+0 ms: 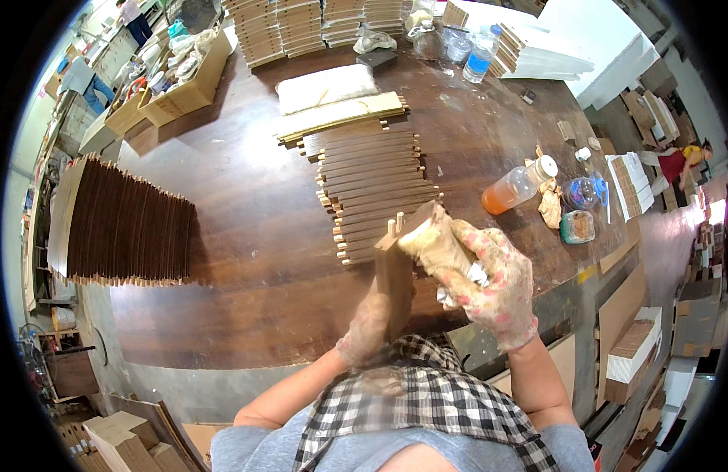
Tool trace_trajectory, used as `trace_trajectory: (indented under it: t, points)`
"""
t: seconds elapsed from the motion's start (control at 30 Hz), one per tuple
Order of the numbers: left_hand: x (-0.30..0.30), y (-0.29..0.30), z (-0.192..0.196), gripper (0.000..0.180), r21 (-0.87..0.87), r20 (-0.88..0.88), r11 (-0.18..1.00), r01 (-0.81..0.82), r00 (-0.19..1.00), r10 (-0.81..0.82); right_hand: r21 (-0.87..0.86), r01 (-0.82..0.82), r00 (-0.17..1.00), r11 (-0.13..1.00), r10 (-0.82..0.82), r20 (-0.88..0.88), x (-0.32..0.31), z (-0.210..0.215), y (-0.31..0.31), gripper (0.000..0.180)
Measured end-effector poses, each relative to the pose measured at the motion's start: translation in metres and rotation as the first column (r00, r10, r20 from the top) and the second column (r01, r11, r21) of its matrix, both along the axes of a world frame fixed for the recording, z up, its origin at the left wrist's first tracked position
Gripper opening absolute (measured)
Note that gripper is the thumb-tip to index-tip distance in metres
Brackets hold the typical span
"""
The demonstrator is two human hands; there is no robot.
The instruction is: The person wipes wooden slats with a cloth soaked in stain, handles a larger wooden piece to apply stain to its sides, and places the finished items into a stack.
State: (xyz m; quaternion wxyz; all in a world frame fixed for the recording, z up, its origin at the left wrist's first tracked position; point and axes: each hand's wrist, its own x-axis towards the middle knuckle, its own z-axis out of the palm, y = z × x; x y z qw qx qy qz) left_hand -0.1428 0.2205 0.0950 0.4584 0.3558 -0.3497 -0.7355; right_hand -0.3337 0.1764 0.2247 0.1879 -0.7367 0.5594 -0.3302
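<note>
Brown and glossy, the tabletop [246, 236] carries a row of pegged wooden strips [375, 185] across its middle. Over its near part my gloved left hand [366, 324] grips a pegged board [391, 279]; my right hand [497, 287] pinches a stained cloth [434, 242] beside its upper end.

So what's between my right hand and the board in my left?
In the head view, a stained pale wad, apparently cloth, lies between your right hand and that board.

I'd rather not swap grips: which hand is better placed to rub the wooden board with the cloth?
Probably your right hand: it holds the tan cloth by the upper end of the wooden board, which your left hand grips lower down.
</note>
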Motion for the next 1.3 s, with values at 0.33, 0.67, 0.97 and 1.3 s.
trace_trajectory:
  t: [0.33, 0.67, 0.97, 1.3]
  points:
    - [0.008, -0.02, 0.026, 0.065, 0.263, -0.247, 0.965, -0.009, 0.966, 0.076, -0.118, 0.109, 0.991, 0.987, -0.117, -0.062, -0.013, -0.033, -0.023, 0.051]
    - [0.032, -0.08, 0.01, 0.079, 0.291, -0.437, 0.955, -0.058, 0.88, 0.187, -0.083, -0.249, 0.963, 0.965, 0.237, -0.132, 0.006, -0.038, 0.016, 0.052]
    - [0.025, -0.081, 0.01, 0.077, 0.308, -0.491, 0.951, -0.031, 0.851, 0.187, -0.112, -0.206, 0.959, 0.972, 0.177, -0.223, -0.01, -0.043, 0.021, 0.046]
    - [0.025, -0.078, 0.011, 0.075, 0.311, -0.511, 0.95, -0.017, 0.84, 0.182, -0.071, 0.026, 1.0, 0.997, -0.025, 0.018, -0.048, -0.063, 0.032, 0.054]
